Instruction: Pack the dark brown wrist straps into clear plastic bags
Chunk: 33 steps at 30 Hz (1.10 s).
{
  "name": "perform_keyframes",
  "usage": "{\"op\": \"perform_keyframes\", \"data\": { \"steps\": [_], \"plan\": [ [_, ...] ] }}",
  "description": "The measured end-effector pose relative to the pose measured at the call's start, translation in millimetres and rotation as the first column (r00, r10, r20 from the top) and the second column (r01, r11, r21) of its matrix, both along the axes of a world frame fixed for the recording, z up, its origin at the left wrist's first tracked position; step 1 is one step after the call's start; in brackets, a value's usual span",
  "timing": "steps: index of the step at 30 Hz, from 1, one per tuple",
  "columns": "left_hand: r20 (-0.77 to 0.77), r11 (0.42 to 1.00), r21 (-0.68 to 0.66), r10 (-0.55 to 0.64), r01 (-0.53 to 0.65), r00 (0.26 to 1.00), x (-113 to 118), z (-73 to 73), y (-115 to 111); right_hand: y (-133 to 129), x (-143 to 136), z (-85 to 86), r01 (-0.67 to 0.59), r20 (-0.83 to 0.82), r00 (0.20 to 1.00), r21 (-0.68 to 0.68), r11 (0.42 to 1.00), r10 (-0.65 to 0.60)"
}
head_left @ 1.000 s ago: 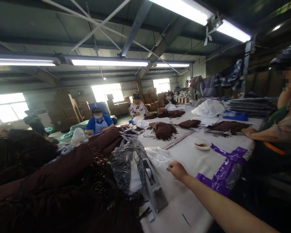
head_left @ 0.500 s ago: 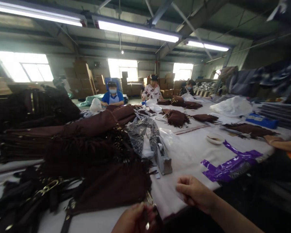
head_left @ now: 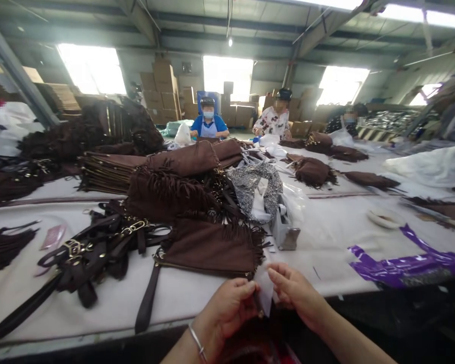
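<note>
My left hand (head_left: 227, 306), a metal bangle on its wrist, is closed at the table's front edge. It pinches a dark strap end (head_left: 258, 303) with a small metal fitting, partly hidden by the fingers. My right hand (head_left: 293, 290) is closed on a thin whitish slip (head_left: 264, 287), whose kind I cannot make out; the slip lies against the strap end between both hands. Just beyond them a brown fringed pouch (head_left: 212, 247) lies flat, its wrist strap (head_left: 148, 298) hanging toward me. A grey tape dispenser (head_left: 286, 233) stands behind my right hand.
Dark straps with metal clasps (head_left: 87, 253) lie in a heap at left. Stacked brown fringed pouches (head_left: 182, 164) rise behind. A purple plastic bag (head_left: 413, 263) and a tape roll (head_left: 384, 219) lie at right. Several people sit across the table (head_left: 326, 242).
The view has swung left and down. My hands have come together, and the whitish slip now shows plainly between them at the strap end.
</note>
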<state>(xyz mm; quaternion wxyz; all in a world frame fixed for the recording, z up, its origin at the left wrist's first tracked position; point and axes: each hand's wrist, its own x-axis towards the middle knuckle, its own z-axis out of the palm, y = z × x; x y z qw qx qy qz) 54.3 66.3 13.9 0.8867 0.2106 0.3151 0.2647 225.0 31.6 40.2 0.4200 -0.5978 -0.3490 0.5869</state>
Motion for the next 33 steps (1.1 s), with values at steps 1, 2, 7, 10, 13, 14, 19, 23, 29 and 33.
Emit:
{"op": "perform_keyframes", "data": {
  "steps": [1, 2, 7, 10, 13, 14, 19, 23, 29, 33],
  "plan": [
    [0.007, 1.0, 0.0, 0.005, -0.005, 1.0, 1, 0.2, 0, -4, -2, -1.3, -0.001, -0.038, 0.999, -0.028, 1.0, -0.001],
    [0.011, 1.0, -0.001, 0.011, -0.011, 1.0, 2, 0.3, 0, -7, -3, -3.2, 0.006, -0.053, 0.999, -0.042, 0.999, -0.009],
    [-0.001, 0.999, -0.024, 0.029, -0.029, 1.0, 2, 0.0, 1, -10, -6, -11.3, 0.135, 0.098, 0.985, 0.05, 0.99, -0.139],
    [0.039, 0.997, -0.071, 0.042, -0.039, 0.998, -3, 2.4, 5, -13, 1, -9.2, 0.032, 0.367, 0.927, 0.124, 0.992, -0.075],
    [0.084, 0.995, -0.089, 0.041, -0.033, 0.996, -5, 7.1, 10, -23, 5, -4.7, -0.076, 0.541, 0.841, 0.122, 0.99, -0.002],
    [0.082, 0.995, -0.094, 0.052, -0.045, 0.995, -4, 8.4, 11, -28, 4, -3.4, -0.093, 0.566, 0.824, 0.104, 0.99, 0.019],
    [0.033, 0.973, -0.142, 0.188, -0.182, 0.982, 12, 8.7, 11, -42, -4, -0.4, -0.109, 0.606, 0.793, 0.038, 0.993, 0.064],
    [0.013, 0.975, -0.101, 0.202, -0.199, 0.979, 20, 7.2, 6, -41, -8, -0.4, -0.076, 0.602, 0.797, 0.005, 0.997, 0.057],
    [-0.03, 0.976, -0.08, 0.2, -0.202, 0.979, 19, 10.2, 1, -37, -14, -0.5, -0.061, 0.524, 0.849, -0.028, 0.998, 0.066],
    [-0.031, 0.972, -0.073, 0.224, -0.225, 0.974, 19, 5.7, 2, -38, -15, 1.1, -0.055, 0.499, 0.864, -0.024, 0.998, 0.06]
  ]
}}
